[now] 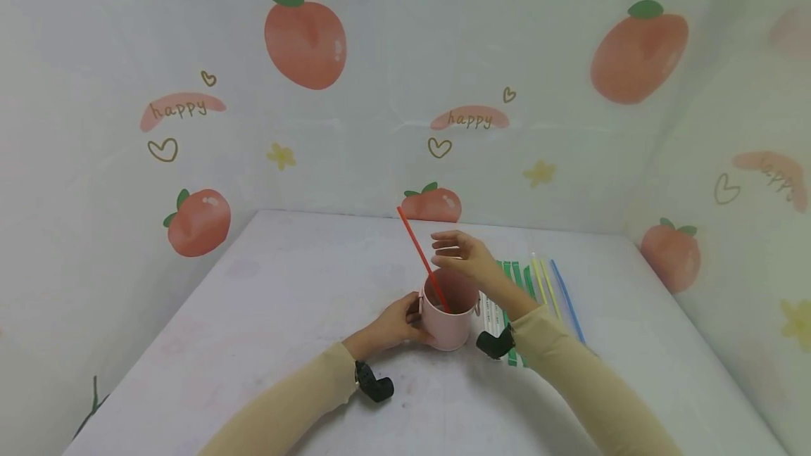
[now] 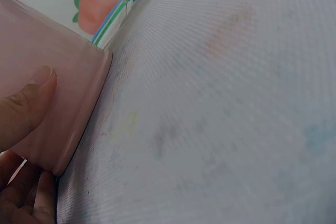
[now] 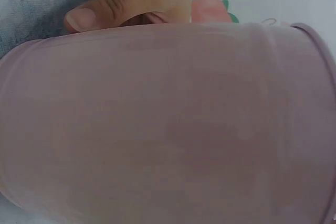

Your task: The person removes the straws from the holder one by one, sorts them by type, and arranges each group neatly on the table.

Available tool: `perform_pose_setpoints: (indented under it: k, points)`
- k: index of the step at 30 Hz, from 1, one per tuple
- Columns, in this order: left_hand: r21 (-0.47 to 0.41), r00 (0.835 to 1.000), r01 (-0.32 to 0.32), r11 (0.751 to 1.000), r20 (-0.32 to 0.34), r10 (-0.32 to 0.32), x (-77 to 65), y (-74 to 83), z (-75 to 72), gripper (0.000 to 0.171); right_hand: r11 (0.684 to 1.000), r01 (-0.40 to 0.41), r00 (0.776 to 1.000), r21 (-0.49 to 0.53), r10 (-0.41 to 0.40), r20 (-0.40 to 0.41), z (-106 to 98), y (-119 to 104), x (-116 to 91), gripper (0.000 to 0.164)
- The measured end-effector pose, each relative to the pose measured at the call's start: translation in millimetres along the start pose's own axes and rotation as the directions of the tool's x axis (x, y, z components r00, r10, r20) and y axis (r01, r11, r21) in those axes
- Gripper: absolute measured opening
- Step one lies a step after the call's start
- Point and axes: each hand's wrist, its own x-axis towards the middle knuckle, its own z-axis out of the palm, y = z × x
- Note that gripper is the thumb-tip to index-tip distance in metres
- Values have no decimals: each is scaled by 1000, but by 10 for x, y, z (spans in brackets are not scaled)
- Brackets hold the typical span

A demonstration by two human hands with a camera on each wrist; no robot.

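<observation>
A pink two-handled cup (image 1: 446, 333) stands on the table with a red straw (image 1: 415, 241) leaning out of it to the left. My left hand (image 1: 389, 326) holds the cup by its left side. The left wrist view shows the thumb pressed along the wall of the cup (image 2: 68, 103) and the fingers low down near its base. Over the far part of the rim is my right hand (image 1: 464, 255), its fingers loosely extended to the left and holding nothing. The cup wall (image 3: 173, 119) fills most of the right wrist view.
To the right of the cup lie several green-and-white strips (image 1: 508, 274), partly hidden by the right forearm. Beyond them are thin yellow sticks (image 1: 550, 283) and a blue one (image 1: 566, 294). A fruit-printed cloth (image 1: 374, 132) hangs behind the white table (image 1: 304, 280).
</observation>
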Motion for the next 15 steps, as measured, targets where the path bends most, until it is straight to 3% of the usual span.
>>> perform_pose_setpoints:
  k: [8,15]
  points:
    - [21,1000,6,1000,-10,-6,-7,28,4,79,998,-2,1000,-70,2,8,57,40,40,45]
    - [43,1000,0,999,-11,0,1,35,-4,79,988,-77,997,-135,81,21,96,30,56,44]
